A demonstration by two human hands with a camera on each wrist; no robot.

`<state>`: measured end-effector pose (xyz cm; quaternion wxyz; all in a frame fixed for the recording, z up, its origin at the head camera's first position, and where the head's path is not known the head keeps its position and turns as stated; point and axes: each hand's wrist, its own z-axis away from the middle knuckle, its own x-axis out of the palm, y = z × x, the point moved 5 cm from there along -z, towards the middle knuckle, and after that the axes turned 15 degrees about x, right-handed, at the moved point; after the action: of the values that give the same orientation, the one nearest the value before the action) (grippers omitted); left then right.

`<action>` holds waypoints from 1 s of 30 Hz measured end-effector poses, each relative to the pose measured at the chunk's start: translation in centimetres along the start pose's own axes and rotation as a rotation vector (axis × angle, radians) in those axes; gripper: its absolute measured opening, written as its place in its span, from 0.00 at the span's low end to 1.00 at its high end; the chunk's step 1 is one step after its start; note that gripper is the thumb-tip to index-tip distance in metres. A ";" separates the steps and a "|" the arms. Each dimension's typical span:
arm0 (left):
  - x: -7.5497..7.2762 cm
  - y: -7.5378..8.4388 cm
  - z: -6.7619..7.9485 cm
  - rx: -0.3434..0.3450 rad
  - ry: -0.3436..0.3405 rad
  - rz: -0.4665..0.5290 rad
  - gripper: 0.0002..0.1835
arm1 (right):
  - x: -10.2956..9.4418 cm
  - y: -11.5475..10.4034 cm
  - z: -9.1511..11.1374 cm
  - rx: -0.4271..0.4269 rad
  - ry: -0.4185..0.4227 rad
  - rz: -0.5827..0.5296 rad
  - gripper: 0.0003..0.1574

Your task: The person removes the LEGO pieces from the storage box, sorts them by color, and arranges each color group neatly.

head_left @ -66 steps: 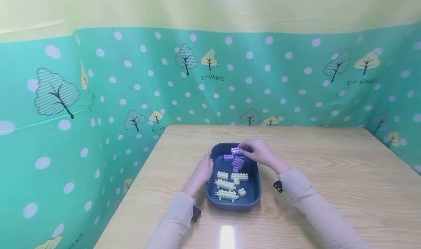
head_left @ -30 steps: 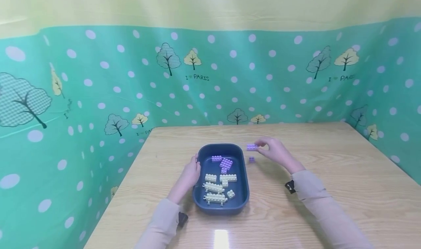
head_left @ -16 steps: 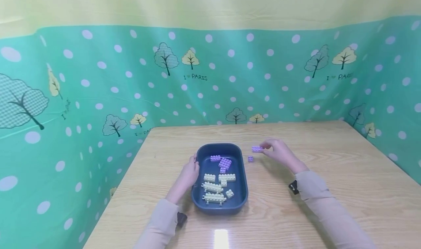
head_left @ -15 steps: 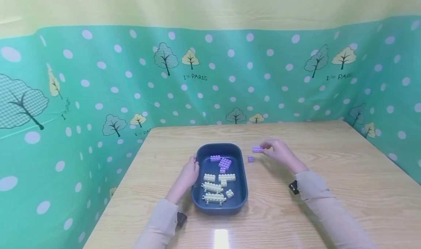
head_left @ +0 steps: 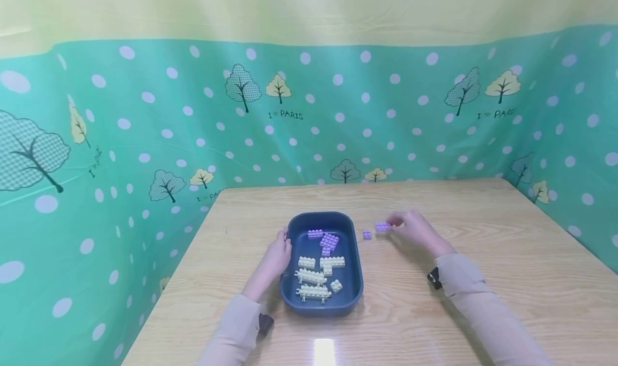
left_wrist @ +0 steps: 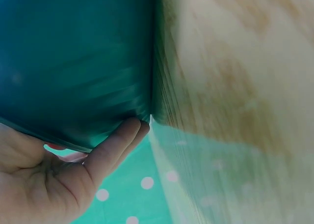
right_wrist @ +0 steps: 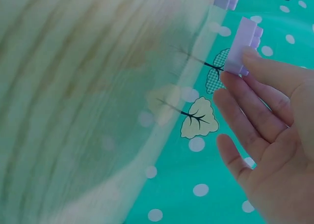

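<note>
A dark blue tray (head_left: 322,310) stands on the table with purple bricks (head_left: 329,241) and cream bricks (head_left: 313,292) inside. My left hand (head_left: 278,253) grips its left side; in the left wrist view, fingers (left_wrist: 115,148) lie against the outer wall below the rim. To the right of the tray, my right hand (head_left: 410,228) pinches a purple brick (head_left: 382,226) by its right end, between thumb and fingertips. In the right wrist view that brick (right_wrist: 240,48) has its studs toward the right. A small purple brick (head_left: 367,234) lies on the table between tray and right hand.
The light wooden table (head_left: 434,205) reaches back to a green dotted curtain (head_left: 367,114) printed with trees, which also hangs along both sides. Dark wrist devices (head_left: 434,278) sit at both sleeves. A bright reflection shows at the table's front.
My right hand has carried the purple brick out of the tray to the right, then lowered it toward the table. My left hand stays at the tray's left side. The head view has shifted slightly.
</note>
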<state>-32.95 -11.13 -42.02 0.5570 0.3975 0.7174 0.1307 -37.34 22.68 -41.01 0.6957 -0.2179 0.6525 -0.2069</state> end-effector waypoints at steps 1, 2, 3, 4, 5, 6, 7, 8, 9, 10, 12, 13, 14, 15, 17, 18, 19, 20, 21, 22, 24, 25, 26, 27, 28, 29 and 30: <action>0.0 0.0 -0.1 0.000 0.001 0.001 0.23 | 0.0 0.1 0.0 0.006 -0.005 -0.001 0.14; 0.0 -0.1 -0.1 0.001 0.001 0.002 0.23 | 0.1 0.1 -0.1 0.013 -0.009 -0.003 0.13; 0.0 -0.1 -0.1 0.001 -0.001 0.000 0.23 | 0.1 0.2 -0.1 0.020 -0.014 -0.003 0.13; 0.0 -0.2 -0.2 0.001 0.000 0.002 0.23 | 0.2 0.2 -0.2 0.021 -0.015 0.001 0.13; 0.0 -0.2 -0.2 -0.002 0.000 0.001 0.23 | 0.2 0.2 -0.3 0.013 -0.013 0.010 0.12; -0.1 -0.2 -0.2 -0.003 -0.001 0.001 0.23 | 0.3 0.3 -0.4 0.014 -0.013 0.012 0.12; -0.1 -0.3 -0.2 -0.004 -0.002 0.002 0.23 | 0.4 0.4 -0.6 0.007 -0.012 0.019 0.12; -0.1 -0.3 -0.2 -0.005 -0.004 0.000 0.23 | 0.5 0.4 -0.7 -0.005 -0.009 0.028 0.11; -0.1 -0.3 -0.2 -0.007 -0.006 -0.001 0.23 | 0.5 0.5 -0.8 -0.014 -0.004 0.037 0.11; -0.1 -0.4 -0.1 -0.014 -0.006 0.004 0.23 | 0.6 0.6 -0.9 -0.025 0.001 0.046 0.11; -0.1 -0.4 0.0 -0.016 -0.009 0.006 0.24 | 0.8 0.7 -1.1 -0.036 0.006 0.055 0.11; -0.2 -0.4 0.0 -0.020 -0.010 0.009 0.24 | 0.9 0.8 -1.2 -0.035 0.000 0.055 0.11; -0.2 -0.4 0.0 -0.023 -0.011 0.013 0.24 | 1.0 0.8 -1.2 -0.029 -0.006 0.051 0.11; -0.2 -0.4 0.0 -0.021 -0.012 0.013 0.24 | 1.1 0.9 -1.2 -0.017 -0.011 0.048 0.11; -0.2 -0.5 0.1 -0.025 -0.012 0.019 0.24 | 1.3 0.8 -1.1 -0.001 -0.026 0.037 0.11; -0.2 -0.6 0.2 -0.027 -0.013 0.021 0.24 | 1.4 0.8 -1.0 0.003 -0.030 0.036 0.11; -0.1 -0.6 0.2 -0.028 -0.014 0.022 0.24 | 1.5 0.7 -1.0 0.000 -0.032 0.037 0.11; -0.1 -0.6 0.3 -0.026 -0.015 0.022 0.24 | 1.5 0.6 -0.9 0.000 -0.030 0.039 0.11; -0.1 -0.6 0.4 -0.026 -0.017 0.020 0.24 | 1.5 0.5 -0.9 -0.004 -0.031 0.042 0.11; -0.1 -0.6 0.4 -0.030 -0.017 0.024 0.24 | 1.5 0.4 -0.9 -0.007 -0.032 0.044 0.11; 0.0 -0.5 0.5 -0.028 -0.023 0.020 0.25 | 1.5 0.2 -0.8 -0.023 -0.026 0.057 0.10; 0.0 -0.5 0.5 -0.025 -0.024 0.020 0.25 | 1.5 0.2 -0.8 -0.035 -0.025 0.067 0.11; 0.0 -0.4 0.5 -0.020 -0.024 0.019 0.25 | 1.4 0.2 -0.8 -0.036 -0.025 0.071 0.10; 0.0 -0.4 0.5 -0.018 -0.024 0.019 0.25 | 1.4 0.2 -0.9 -0.042 -0.022 0.079 0.10; 0.0 -0.3 0.5 -0.013 -0.024 0.020 0.25 | 1.3 0.2 -0.9 -0.041 -0.018 0.085 0.10; 0.0 -0.3 0.4 -0.004 -0.022 0.019 0.24 | 1.3 0.2 -1.0 -0.049 -0.018 0.091 0.10; 0.0 -0.2 0.3 0.002 -0.020 0.019 0.24 | 1.2 0.3 -1.0 -0.049 -0.018 0.095 0.10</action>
<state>-32.77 -11.31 -42.21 0.5623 0.4062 0.7082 0.1312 -38.27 22.16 -42.20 0.7050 -0.2054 0.6608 -0.1555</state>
